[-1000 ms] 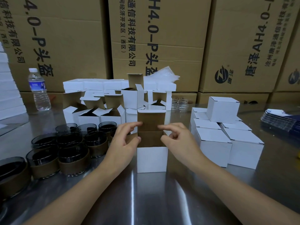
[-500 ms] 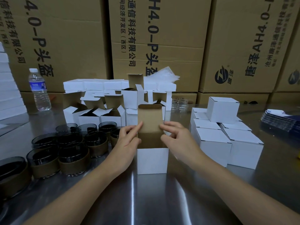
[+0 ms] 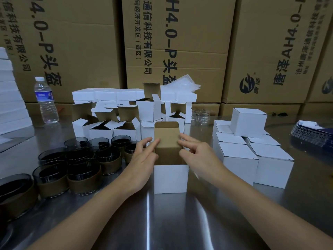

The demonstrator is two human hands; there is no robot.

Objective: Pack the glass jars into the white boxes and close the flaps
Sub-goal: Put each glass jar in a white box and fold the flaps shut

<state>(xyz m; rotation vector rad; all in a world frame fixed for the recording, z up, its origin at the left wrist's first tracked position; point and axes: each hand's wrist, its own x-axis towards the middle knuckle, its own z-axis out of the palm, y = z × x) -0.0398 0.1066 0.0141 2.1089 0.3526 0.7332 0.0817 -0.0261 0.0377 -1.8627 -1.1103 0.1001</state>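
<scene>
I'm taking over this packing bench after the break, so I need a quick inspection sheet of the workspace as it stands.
Surface: metal table, shiny, no spill seen.
Job's things: white box at centre, top flap upright, contents hidden; glass jars in brown sleeves at left; open boxes behind; closed boxes stacked at right.
Clutter: water bottle, clear glasses, plastic sheet, stack of dark printed cards.
Hands: left hand has straight fingers against the flap's left edge; right hand has fingertips at its right edge, grip unclear.
Cables: nothing seen.
Surroundings: brown cartons stacked behind; white stack at far left.
</scene>
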